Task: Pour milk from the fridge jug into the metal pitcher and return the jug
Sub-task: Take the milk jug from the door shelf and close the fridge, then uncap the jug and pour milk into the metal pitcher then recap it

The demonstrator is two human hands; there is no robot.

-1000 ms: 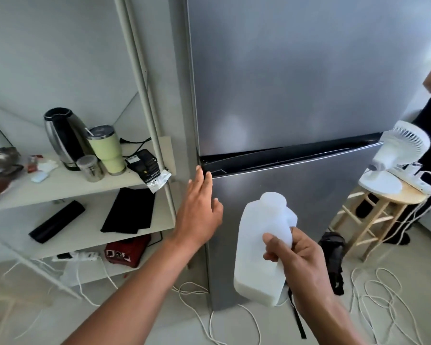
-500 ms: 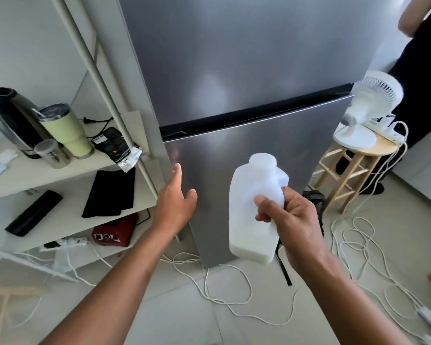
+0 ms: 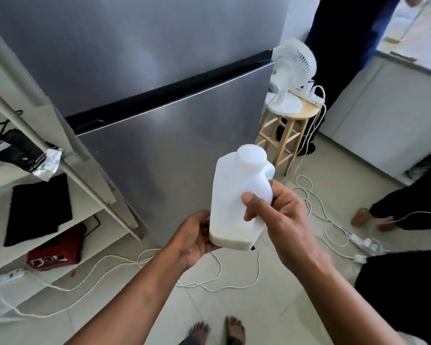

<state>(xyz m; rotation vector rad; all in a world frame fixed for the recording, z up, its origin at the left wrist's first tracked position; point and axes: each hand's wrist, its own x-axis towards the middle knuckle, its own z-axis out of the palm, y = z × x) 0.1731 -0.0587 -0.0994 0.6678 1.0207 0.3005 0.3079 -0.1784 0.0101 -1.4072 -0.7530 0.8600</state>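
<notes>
A white translucent plastic milk jug (image 3: pixel 234 195) with a white cap is in front of me, upright and slightly tilted, with a little milk at its bottom. My right hand (image 3: pixel 281 220) grips its handle side. My left hand (image 3: pixel 197 237) cups the jug's lower left corner from below. Behind the jug stands the stainless steel fridge (image 3: pixel 159 83) with both doors closed. The metal pitcher is not in view.
A white shelf unit (image 3: pixel 85 185) with a black cloth, a red box and a black packet stands left of the fridge. A white fan (image 3: pixel 294 70) sits on a wooden stool (image 3: pixel 284 135) to the right. White cables trail over the floor. Other people stand at right.
My left hand has left the fridge door edge and come down under the jug's base. My view has swung right and down, away from the shelf.
</notes>
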